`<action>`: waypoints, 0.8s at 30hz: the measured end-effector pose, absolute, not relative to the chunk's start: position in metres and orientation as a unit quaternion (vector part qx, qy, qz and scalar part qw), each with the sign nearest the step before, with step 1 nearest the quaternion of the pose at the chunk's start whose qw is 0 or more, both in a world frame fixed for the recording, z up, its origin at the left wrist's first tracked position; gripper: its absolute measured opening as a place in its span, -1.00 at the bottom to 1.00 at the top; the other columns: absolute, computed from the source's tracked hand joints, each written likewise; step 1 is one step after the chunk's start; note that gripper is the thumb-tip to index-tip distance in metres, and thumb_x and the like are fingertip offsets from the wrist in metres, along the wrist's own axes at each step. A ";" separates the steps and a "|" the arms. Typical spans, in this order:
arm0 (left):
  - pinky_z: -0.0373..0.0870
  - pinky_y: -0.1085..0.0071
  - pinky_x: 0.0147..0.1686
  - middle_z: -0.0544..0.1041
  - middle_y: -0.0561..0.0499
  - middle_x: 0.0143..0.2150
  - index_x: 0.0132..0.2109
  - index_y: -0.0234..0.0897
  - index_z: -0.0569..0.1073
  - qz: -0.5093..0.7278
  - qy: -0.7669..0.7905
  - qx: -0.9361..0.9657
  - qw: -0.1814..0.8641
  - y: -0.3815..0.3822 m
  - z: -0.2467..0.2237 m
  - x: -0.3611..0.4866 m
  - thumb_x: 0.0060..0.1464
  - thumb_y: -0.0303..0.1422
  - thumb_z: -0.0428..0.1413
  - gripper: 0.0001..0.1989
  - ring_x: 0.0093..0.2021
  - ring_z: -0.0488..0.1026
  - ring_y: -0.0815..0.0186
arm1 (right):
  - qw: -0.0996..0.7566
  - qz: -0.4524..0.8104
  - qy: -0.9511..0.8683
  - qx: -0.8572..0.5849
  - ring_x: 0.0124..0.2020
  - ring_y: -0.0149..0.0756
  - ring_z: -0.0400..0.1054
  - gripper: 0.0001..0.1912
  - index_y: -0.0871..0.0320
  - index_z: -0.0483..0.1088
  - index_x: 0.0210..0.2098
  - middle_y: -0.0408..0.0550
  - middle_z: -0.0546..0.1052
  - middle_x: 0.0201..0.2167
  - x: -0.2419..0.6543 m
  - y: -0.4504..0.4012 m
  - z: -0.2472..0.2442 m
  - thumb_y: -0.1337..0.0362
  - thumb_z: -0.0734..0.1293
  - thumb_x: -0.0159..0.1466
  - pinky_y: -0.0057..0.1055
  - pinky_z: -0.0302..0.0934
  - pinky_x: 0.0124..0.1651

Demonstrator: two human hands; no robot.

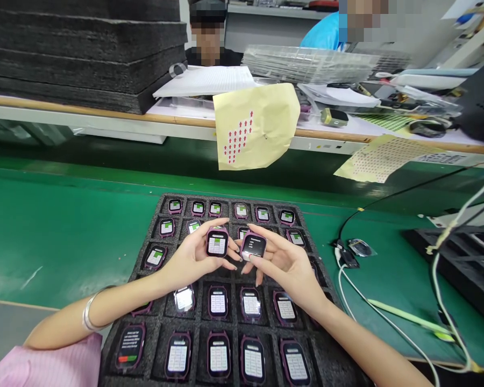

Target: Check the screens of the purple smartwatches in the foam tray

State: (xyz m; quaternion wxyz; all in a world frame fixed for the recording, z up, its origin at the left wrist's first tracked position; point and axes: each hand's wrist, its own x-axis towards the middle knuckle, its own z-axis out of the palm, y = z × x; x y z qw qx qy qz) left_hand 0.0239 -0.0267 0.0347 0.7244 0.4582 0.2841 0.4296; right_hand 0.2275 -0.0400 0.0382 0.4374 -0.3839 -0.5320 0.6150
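Note:
My left hand (201,247) is closed around a purple-cased smartwatch body (216,243), whose lit screen shows a white grid with a green block. Close beside it, my right hand (284,263) grips a second smartwatch body (253,246); its screen is dark with a few lines of white text, and the thumb rests at its lower edge. Both watches are held above a black foam tray (234,277). Rows of similar strapless watches lie in the compartments, many with grid screens lit. One watch at the front left (130,345) shows text with red and green buttons.
Stacked black foam trays (84,59) stand on the shelf at the back left. Yellow sticker sheets (262,126) hang over the shelf edge. Cables (347,279) and a green pen-like stick (407,317) lie on the right of the green bench. Two people are beyond the shelf.

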 end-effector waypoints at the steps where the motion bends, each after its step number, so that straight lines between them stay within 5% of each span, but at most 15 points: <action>1: 0.53 0.27 -0.14 0.49 -0.09 -0.11 0.20 -0.26 0.19 0.427 0.288 0.461 0.723 -0.027 0.036 0.024 -0.01 -0.56 0.20 -0.36 -0.19 0.52 0.25 | 0.440 0.620 -0.531 -0.376 -0.38 -0.25 0.50 -0.44 0.12 0.24 0.19 0.07 0.53 -0.16 0.228 -0.039 0.038 0.38 0.37 0.22 -0.44 0.41 -0.52; 14: 0.56 0.30 -0.24 0.49 -0.06 -0.20 0.10 -0.28 0.30 0.416 0.290 0.482 0.715 -0.028 0.032 0.021 0.00 -0.54 0.16 -0.52 -0.20 0.50 0.25 | 0.469 0.588 -0.520 -0.405 -0.60 -0.32 0.45 -0.72 0.15 0.42 0.00 -0.07 0.54 -0.45 0.229 -0.037 0.033 0.27 0.32 0.30 -0.53 0.26 -0.69; 24: 0.52 0.44 -0.48 0.49 0.01 -0.37 0.04 -0.34 0.30 0.417 0.346 0.484 0.687 -0.025 0.030 0.024 0.13 -0.37 0.11 -0.67 -0.38 0.51 0.31 | 0.424 0.656 -0.531 -0.328 -0.36 -0.25 0.50 -0.49 0.08 0.27 0.17 0.05 0.52 -0.14 0.232 -0.044 0.032 0.38 0.35 0.24 -0.46 0.39 -0.51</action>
